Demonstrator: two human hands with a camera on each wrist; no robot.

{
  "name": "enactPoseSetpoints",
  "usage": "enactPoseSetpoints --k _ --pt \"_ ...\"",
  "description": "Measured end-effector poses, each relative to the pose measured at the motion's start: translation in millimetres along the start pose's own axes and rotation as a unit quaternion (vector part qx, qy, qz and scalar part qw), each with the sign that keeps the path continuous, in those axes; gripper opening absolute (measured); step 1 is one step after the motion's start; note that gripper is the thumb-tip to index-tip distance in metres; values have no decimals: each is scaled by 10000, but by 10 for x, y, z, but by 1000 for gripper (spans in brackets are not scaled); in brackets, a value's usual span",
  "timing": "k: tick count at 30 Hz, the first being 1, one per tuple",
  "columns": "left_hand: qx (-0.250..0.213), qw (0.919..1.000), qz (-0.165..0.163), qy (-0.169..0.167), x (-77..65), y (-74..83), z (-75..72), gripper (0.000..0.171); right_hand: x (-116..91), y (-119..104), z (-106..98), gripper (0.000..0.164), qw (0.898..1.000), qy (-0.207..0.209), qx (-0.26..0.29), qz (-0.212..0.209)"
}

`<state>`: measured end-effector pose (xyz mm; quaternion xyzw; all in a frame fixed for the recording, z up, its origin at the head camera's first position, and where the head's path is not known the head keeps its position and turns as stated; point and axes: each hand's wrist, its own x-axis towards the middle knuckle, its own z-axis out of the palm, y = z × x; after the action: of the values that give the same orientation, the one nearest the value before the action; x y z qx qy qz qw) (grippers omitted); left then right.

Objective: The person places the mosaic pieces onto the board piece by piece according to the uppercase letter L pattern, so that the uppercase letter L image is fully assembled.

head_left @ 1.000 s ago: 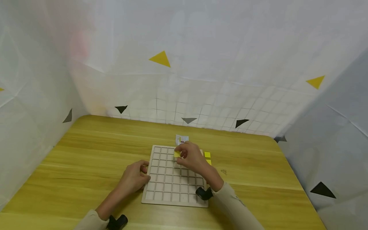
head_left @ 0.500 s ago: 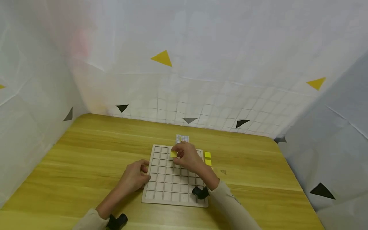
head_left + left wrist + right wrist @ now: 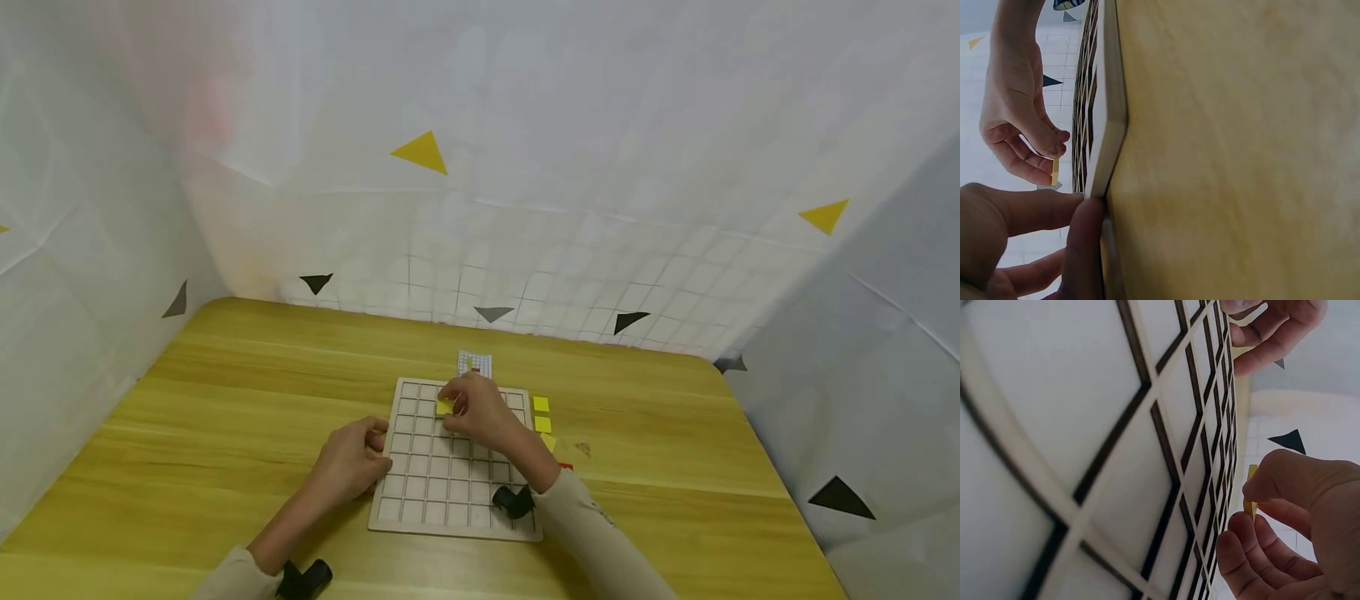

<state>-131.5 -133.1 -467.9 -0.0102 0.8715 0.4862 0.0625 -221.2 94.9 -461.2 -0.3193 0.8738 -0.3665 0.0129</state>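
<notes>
While in right hand [image 3: 483,410], yellow tile [image 3: 444,407]

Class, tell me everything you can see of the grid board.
The grid board is pale and looks wooden: a thin panel with a plain border and dark-edged pale strips forming rows of square cells. It lies flat on the table. The left hand touches its left edge; the right hand, pinching a yellow tile above it, hides some far cells.

Smooth wood-grained table [image 3: 675,433], matt wooden grid board [image 3: 415,487], creased cloth-like backdrop [image 3: 570,108], paper card [image 3: 484,361]
</notes>
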Motion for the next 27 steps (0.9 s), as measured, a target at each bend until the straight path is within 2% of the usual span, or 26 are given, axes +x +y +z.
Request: enactPoseSetpoints --k 5,10,17,27 --pt "-33 10000 22 -22 5 6 10 48 0 23 10 26 9999 5 -59 143" --pt "-57 10000 -1 -14 2 0 9 48 8 54 29 25 9999 -75 -97 103" --pt "-109 9999 119 -40 24 -7 15 48 24 55 22 24 9996 -69 -158 215" --pt "-41 10000 -31 8 15 -22 12 47 39 87 76 25 9996 -119 -163 183"
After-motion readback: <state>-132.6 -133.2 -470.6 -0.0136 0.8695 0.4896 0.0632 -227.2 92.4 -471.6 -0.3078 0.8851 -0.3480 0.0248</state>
